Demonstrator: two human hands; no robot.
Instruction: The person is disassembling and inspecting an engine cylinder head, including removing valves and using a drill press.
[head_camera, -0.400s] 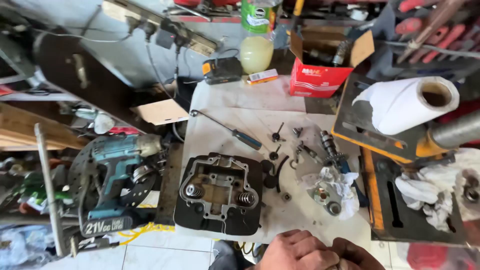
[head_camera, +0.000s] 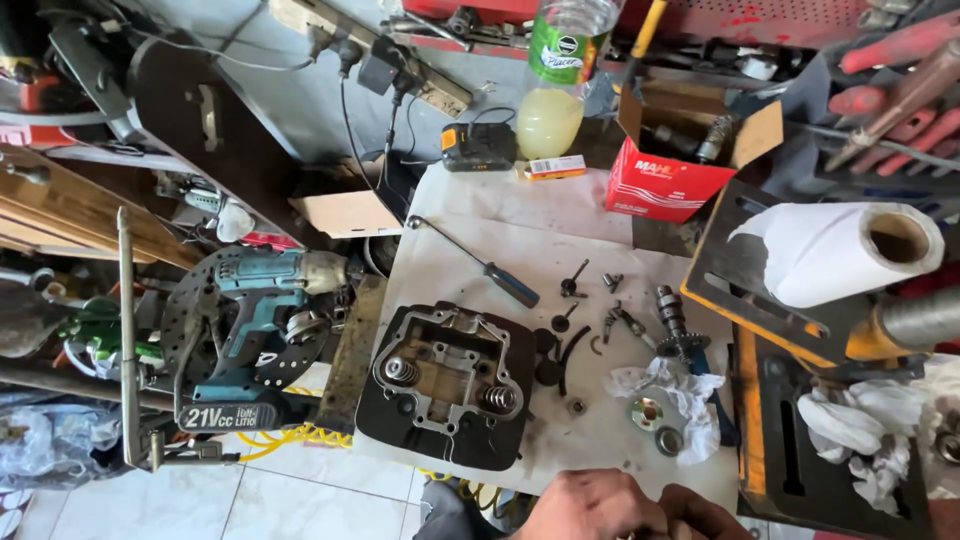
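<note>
My left hand (head_camera: 588, 503) and my right hand (head_camera: 705, 516) meet at the bottom edge, knuckles up and fingers curled toward each other. Most of both hands is cut off by the frame, so whatever is between them is hidden. Just beyond them lies a black engine cylinder head (head_camera: 445, 385) with valve springs showing, on a white board (head_camera: 520, 215). To its right are a white rag (head_camera: 690, 395) holding round metal parts, a camshaft (head_camera: 673, 318), loose valves (head_camera: 572, 281) and small fittings. A black-handled screwdriver (head_camera: 480, 262) lies diagonally farther back.
A teal cordless impact driver (head_camera: 255, 320) rests on a brake disc at the left. A paper towel roll (head_camera: 830, 250) sits on a metal stand at the right. A red carton (head_camera: 668, 180), a plastic bottle (head_camera: 553, 85) and a battery pack (head_camera: 478, 147) stand at the back.
Both hands stay together at the bottom edge with hardly any shift. Nothing on the board has moved.
</note>
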